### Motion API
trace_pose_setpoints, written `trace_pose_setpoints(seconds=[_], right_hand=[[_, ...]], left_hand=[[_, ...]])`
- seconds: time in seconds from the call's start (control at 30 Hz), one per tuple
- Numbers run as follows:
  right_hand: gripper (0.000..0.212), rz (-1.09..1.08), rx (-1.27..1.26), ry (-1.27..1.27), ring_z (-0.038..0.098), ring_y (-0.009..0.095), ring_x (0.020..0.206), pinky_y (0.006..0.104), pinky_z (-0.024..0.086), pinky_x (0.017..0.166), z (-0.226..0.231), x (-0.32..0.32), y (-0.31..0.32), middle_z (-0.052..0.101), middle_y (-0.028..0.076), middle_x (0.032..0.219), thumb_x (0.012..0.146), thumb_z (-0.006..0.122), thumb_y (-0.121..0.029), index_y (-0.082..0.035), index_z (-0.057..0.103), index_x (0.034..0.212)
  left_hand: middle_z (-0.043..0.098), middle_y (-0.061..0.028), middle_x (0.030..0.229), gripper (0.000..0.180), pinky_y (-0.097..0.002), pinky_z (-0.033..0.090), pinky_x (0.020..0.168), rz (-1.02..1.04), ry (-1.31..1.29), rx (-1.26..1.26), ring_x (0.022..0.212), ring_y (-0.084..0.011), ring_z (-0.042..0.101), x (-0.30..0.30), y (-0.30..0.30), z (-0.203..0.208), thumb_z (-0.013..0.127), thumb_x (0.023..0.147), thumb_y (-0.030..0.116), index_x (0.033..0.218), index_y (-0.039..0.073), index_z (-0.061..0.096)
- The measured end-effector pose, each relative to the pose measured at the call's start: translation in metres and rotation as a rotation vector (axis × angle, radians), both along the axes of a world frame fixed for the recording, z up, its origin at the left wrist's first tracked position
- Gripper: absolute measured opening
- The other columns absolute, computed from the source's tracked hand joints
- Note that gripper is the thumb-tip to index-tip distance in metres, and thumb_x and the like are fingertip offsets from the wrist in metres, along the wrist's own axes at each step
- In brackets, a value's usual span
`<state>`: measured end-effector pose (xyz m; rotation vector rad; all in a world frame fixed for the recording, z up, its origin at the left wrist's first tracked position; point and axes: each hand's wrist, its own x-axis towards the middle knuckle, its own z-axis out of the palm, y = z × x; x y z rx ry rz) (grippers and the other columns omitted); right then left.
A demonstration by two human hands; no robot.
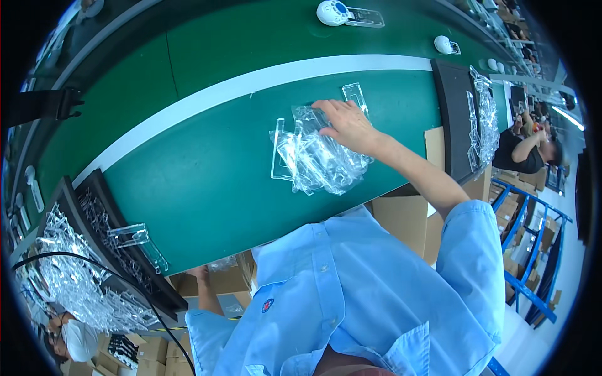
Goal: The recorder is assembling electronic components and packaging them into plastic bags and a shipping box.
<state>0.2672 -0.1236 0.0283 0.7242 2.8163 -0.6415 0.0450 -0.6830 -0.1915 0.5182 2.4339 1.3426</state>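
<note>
A loose pile of clear plastic bags [329,166] lies on the green work mat [207,182] in front of me. My right hand [348,125] rests over the pile's upper right side, thumb and fingers apart, fingertips touching the bags. Beside the pile stand clear rigid plastic pieces: a frame-like one [276,153] at its left and a flat rectangular one [354,94] just beyond my hand. Below the table's near edge is my left hand [199,272], next to an open cardboard box [229,280]; its fingers are mostly hidden.
At the left, a dark tray [119,250] and a heap of clear plastic parts [81,276] stand near a black cable [135,285]. On the right is a black foam-edged tray [456,119] with more clear parts. White rounded devices [332,12] sit across the green belt. A co-worker [530,150] is at far right.
</note>
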Motion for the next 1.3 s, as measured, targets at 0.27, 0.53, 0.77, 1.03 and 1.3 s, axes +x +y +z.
trace_pose_setpoints(seconds=[0.27,0.53,0.77,1.03,1.3], right_hand=[[0.015,-0.138,-0.093,0.187,0.058,0.029,0.083,0.0408,0.04,0.081,0.013,0.02,0.02,0.061,0.009,0.086,0.078,0.064,-0.013,-0.005,0.051,0.081],[0.008,-0.368,-0.475,0.499,0.06,0.021,0.081,0.0317,0.047,0.073,0.076,0.052,0.029,0.061,0.006,0.087,0.082,0.059,-0.004,-0.001,0.056,0.089],[0.02,-0.409,-0.563,0.602,0.058,0.013,0.085,0.0259,0.046,0.078,0.098,0.087,0.045,0.062,0.005,0.09,0.086,0.046,0.003,-0.001,0.062,0.098],[0.025,-0.413,-0.557,0.136,0.062,0.028,0.074,0.036,0.048,0.068,0.058,0.048,-0.011,0.062,0.013,0.076,0.085,0.055,-0.014,-0.003,0.056,0.107],[0.022,-0.264,0.003,0.069,0.062,0.034,0.071,0.0428,0.048,0.063,-0.003,0.016,-0.023,0.062,0.016,0.073,0.081,0.063,-0.019,-0.002,0.051,0.089]], left_hand=[[0.057,-0.0163,0.08,0.027,-0.0434,0.044,0.071,-0.533,0.032,-0.309,0.079,-0.0363,0.056,0.123,0.135,0.205,0.063,0.07,0.002,0.097,0.004,0.06],[0.054,-0.0134,0.116,0.048,-0.0463,0.037,0.093,-0.717,0.673,0.038,0.113,-0.0321,0.048,0.116,0.385,0.259,0.07,0.074,0.014,0.119,0.006,0.053],[0.039,-0.0167,0.134,0.05,-0.0459,0.034,0.1,-0.823,0.695,-0.379,0.121,-0.0374,0.04,0.087,0.398,0.222,0.062,0.08,0.014,0.128,0.013,0.047],[0.046,-0.0195,0.123,0.045,-0.0434,0.042,0.086,-0.586,0.634,-0.408,0.108,-0.0355,0.048,0.049,0.368,0.217,0.061,0.081,0.008,0.124,0.016,0.051],[0.046,-0.0161,0.123,0.043,-0.0455,0.036,0.092,-0.514,0.811,-0.268,0.113,-0.0347,0.044,0.042,0.355,0.22,0.066,0.077,0.012,0.119,0.018,0.057]])
